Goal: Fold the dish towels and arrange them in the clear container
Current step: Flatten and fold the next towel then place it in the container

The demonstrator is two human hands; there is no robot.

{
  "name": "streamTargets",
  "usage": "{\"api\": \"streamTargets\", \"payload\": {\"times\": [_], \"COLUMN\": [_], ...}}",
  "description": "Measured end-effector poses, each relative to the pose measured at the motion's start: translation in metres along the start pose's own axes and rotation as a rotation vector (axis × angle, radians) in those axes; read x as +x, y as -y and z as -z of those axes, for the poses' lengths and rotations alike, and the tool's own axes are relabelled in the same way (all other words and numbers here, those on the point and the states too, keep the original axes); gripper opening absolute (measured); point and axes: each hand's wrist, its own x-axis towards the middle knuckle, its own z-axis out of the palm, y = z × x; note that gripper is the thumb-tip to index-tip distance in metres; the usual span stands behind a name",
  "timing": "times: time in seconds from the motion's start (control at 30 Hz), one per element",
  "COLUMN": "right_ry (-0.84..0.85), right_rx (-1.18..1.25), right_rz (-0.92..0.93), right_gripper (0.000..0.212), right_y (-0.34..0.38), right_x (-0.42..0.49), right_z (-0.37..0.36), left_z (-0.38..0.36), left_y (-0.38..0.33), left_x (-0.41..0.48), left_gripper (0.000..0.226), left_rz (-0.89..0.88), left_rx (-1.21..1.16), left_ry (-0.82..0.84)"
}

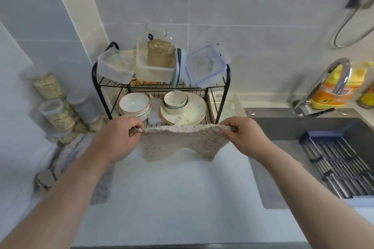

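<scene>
Two hands (119,137) (245,135) — fingers (135,125) tight on towel (178,141)

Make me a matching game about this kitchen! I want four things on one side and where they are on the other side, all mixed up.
Things:
1. beige towel
2. white bowl
3. yellow bottle
4. pile of towels

Places:
A. behind the faucet
B. on the lower shelf of the black rack
C. held up between the left hand and the right hand
D. lying on the counter at the left

Right pairs: 1-C, 2-B, 3-A, 4-D.
</scene>
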Motion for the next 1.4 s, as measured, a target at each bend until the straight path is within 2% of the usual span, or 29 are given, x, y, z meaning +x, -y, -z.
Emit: {"api": "streamTargets", "payload": {"times": [0.07, 0.2, 0.37, 0.47, 0.57, 0.67, 0.77, 0.83, 0.93, 1.07, 1.17, 1.23, 1.33, 1.4], "right_ry": [0.104, 0.327, 0.584, 0.715, 0.678, 0.428, 0.245, 0.278, 0.402, 0.393, 0.356, 0.321, 0.287, 0.274], "right_rx": [-0.028, -0.132, -0.255, -0.325, -0.232, -0.197, -0.323, -0.395, -0.543, -0.605, -0.405, -0.325, -0.294, -0.298], "right_rz": [-0.011, -0.015, -0.048, -0.043, -0.076, -0.163, -0.204, -0.279, -0.268, -0.234, -0.263, -0.242, -0.179, -0.121], "right_gripper": [0.026, 0.005, 0.019, 0.024, 0.036, 0.024, 0.032, 0.039, 0.044, 0.045, 0.030, 0.024, 0.013, 0.009], "right_y": [-0.021, -0.066, -0.106, -0.114, -0.111, -0.111, -0.118, -0.123, -0.122, -0.115, -0.110, -0.105, -0.095, -0.092], "right_x": [-0.015, -0.043, -0.075, -0.081, -0.071, -0.028, 0.030, 0.063, 0.087, 0.091, 0.094, 0.094, 0.085, 0.070], "right_z": [-0.007, -0.044, -0.100, -0.114, -0.111, -0.103, -0.110, -0.121, -0.140, -0.146, -0.137, -0.130, -0.117, -0.110], "left_z": [-0.019, -0.067, -0.120, -0.130, -0.129, -0.134, -0.156, -0.174, -0.193, -0.199, -0.195, -0.190, -0.175, -0.162], "left_y": [0.012, 0.040, 0.058, 0.057, 0.055, 0.071, 0.092, 0.101, 0.110, 0.113, 0.108, 0.104, 0.099, 0.093], "left_x": [-0.020, -0.067, -0.116, -0.122, -0.099, -0.046, 0.007, 0.028, 0.039, 0.039, 0.041, 0.042, 0.041, 0.032], "left_gripper": [0.028, 0.027, 0.025, 0.016, 0.021, 0.020, 0.022, 0.033, 0.051, 0.021, 0.006, 0.007, 0.026, 0.013], "left_rz": [0.032, 0.085, 0.074, 0.096, 0.154, 0.189, 0.218, 0.240, 0.214, 0.203, 0.195, 0.194, 0.214, 0.160], "left_rx": [-0.023, 0.023, 0.148, 0.178, 0.125, 0.072, 0.068, 0.080, 0.199, 0.191, 0.164, 0.109, 0.025, 0.028], "left_ry": [0.078, 0.290, 0.647, 0.764, 0.697, 0.526, 0.430, 0.448, 0.557, 0.527, 0.503, 0.454, 0.377, 0.357]}}
